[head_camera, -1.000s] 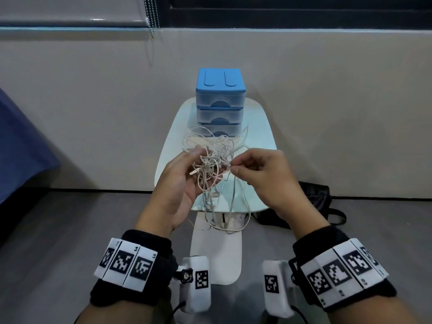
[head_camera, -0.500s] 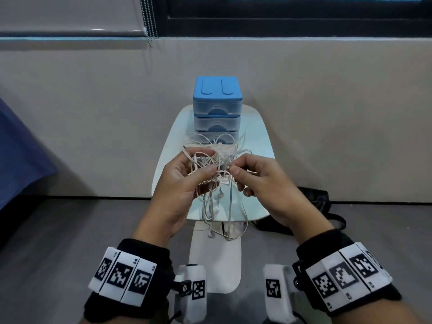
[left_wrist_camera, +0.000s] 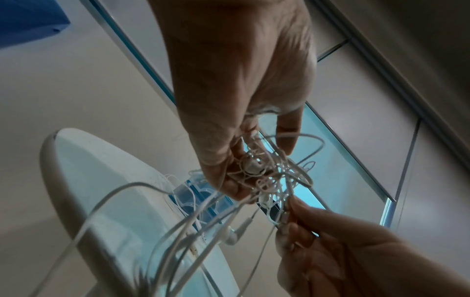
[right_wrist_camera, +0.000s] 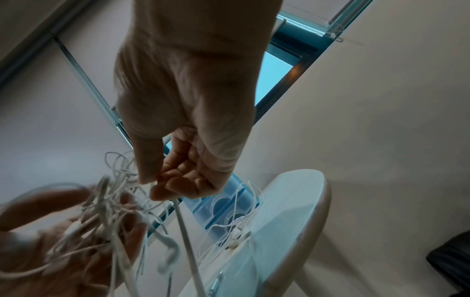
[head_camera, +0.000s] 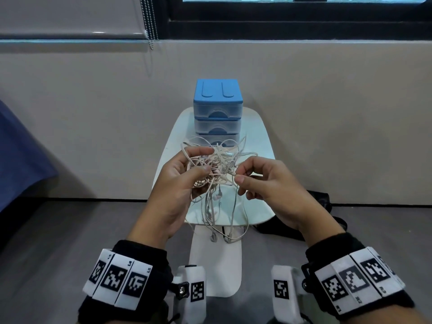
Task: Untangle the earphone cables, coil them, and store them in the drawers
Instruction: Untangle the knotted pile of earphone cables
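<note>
A tangle of pale earphone cables (head_camera: 216,167) hangs in the air above the small white table (head_camera: 261,141). My left hand (head_camera: 187,174) grips the knot between thumb and fingers, with an earbud (left_wrist_camera: 251,166) against its fingertips. At the knot's right side, my right hand (head_camera: 243,178) pinches a single strand (right_wrist_camera: 183,225) with thumb and forefinger. Loose loops and earbuds (head_camera: 217,197) dangle below both hands down to the table's near edge. Behind the tangle stands the blue set of drawers (head_camera: 217,106), all its drawers closed.
A beige wall runs behind the table, with a window and a bead chain (head_camera: 149,22) above. A black bag (head_camera: 320,202) lies on the grey floor at the right. Dark blue fabric (head_camera: 21,155) fills the left edge.
Both hands have lifted the tangle slightly and shifted their hold. The right hand has drawn a strand a little to the right, spreading the knot.
</note>
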Tool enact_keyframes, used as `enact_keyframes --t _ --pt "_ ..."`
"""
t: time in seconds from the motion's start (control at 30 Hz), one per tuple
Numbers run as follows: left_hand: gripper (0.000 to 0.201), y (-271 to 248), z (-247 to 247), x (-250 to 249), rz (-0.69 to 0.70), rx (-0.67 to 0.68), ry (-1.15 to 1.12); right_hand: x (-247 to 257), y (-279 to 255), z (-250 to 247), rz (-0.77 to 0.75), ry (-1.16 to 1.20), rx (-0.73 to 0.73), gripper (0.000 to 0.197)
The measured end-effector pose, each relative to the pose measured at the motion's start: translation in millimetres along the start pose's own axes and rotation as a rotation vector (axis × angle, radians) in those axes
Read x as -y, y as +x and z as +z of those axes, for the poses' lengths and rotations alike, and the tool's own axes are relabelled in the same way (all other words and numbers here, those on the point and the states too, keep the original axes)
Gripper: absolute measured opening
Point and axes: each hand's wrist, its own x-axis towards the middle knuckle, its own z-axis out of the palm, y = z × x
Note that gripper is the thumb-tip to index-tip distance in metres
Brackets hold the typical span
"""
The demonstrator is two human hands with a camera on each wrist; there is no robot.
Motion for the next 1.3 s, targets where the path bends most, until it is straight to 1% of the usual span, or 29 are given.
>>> enact_keyframes --t 0.07,0.13,0.17,0.27,0.37,0.43,0.8,0.97,1.1,1.23,1.3 --pt "0.026 0 3 0 -0.038 0.037 -0.003 0 1 2 -0.011 0.005 -0.02 0.007" --pt "0.033 0 6 1 -0.048 0.05 0.023 0 3 6 -0.031 -0.01 -0.073 0.007" --pt "0.034 0 8 3 -0.042 0.04 0.047 0 4 8 -0.039 -0.014 -0.097 0.006" --pt "0.022 3 8 5 -0.021 -0.029 0.068 0 4 10 -0.038 -0.02 -0.125 0.007" --pt "0.021 8 4 4 -0.017 -0.079 0.057 -2 3 7 -0.006 -0.03 -0.146 0.008" --pt "0.019 10 3 3 -0.019 -0.086 0.05 -4 4 5 0.009 -0.02 -0.159 0.009" --pt "0.014 16 2 2 -0.042 -0.139 0.019 -8 2 -8 0.057 -0.005 -0.166 0.009" --pt "0.014 17 2 4 -0.05 -0.138 0.011 -9 1 -10 0.09 -0.006 -0.141 0.011" --pt "0.016 17 3 6 -0.075 -0.108 -0.009 -8 1 -6 0.083 -0.014 -0.142 0.012" --pt "0.027 16 6 10 -0.109 -0.069 0.026 -6 6 3 0.049 -0.06 -0.187 0.016" --pt "0.03 16 6 11 -0.12 -0.068 0.029 -3 10 6 0.036 -0.095 -0.187 0.016"
